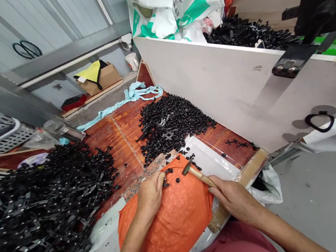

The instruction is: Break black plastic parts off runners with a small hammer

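My right hand [230, 194] is closed round the wooden handle of a small hammer [202, 176], its dark head over the far edge of an orange cloth [170, 226]. To the left, my left hand [150, 192] is closed at the cloth's far edge, thumb and fingers pinched at a small black part [165, 180] that they partly hide. A few loose black round pieces [178, 180] lie on the cloth between the hands. Just beyond the cloth, a speckled stone slab [144, 179] shows its edge.
At the left spreads a large heap of black metal-and-plastic parts [42, 212]. A pile of small black pieces [170, 121] lies ahead on the red-brown tabletop [119, 137]. A white board [212, 81] stands at the right, with a black clamp [294, 61] on top.
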Demonstrator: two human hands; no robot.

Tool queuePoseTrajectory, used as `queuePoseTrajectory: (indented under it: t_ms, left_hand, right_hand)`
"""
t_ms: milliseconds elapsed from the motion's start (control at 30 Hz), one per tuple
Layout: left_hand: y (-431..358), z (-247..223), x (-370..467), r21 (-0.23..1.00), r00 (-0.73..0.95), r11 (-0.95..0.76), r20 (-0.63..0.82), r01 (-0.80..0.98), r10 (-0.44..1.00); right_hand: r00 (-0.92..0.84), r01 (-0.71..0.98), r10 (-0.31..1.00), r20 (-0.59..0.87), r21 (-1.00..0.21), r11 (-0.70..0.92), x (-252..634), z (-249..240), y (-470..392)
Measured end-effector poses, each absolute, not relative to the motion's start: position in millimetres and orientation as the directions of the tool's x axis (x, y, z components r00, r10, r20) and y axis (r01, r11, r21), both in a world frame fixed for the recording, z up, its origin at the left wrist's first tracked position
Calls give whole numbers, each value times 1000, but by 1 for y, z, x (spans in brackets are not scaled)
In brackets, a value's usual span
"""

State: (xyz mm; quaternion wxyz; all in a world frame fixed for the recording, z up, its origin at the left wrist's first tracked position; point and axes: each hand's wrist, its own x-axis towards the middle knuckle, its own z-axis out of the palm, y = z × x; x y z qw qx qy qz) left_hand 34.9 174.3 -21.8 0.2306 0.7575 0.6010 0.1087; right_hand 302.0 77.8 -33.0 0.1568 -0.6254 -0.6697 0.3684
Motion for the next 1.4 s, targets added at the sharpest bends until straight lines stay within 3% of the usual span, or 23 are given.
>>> queuePoseTrajectory:
  t_ms: [300, 633, 1000, 1400]
  left_hand:
    - [172, -25, 34, 485, 260, -188, -86, 854, 962]
    - [174, -20, 38, 443, 220, -136, -142, 886, 965]
    - [176, -22, 34, 539, 195, -94, -133, 837, 972]
    - [172, -20, 41, 411, 189, -119, -134, 904, 973]
  right_hand:
    - [-178, 734, 946, -270, -677, -55, 302, -30, 79]
    - [-163, 887, 955, -248, -460, 32, 291, -25, 96]
    - [-172, 870, 957, -234, -491, 36, 292, -31, 94]
    - [-163, 863, 958, -235, -505, 23, 292, -30, 94]
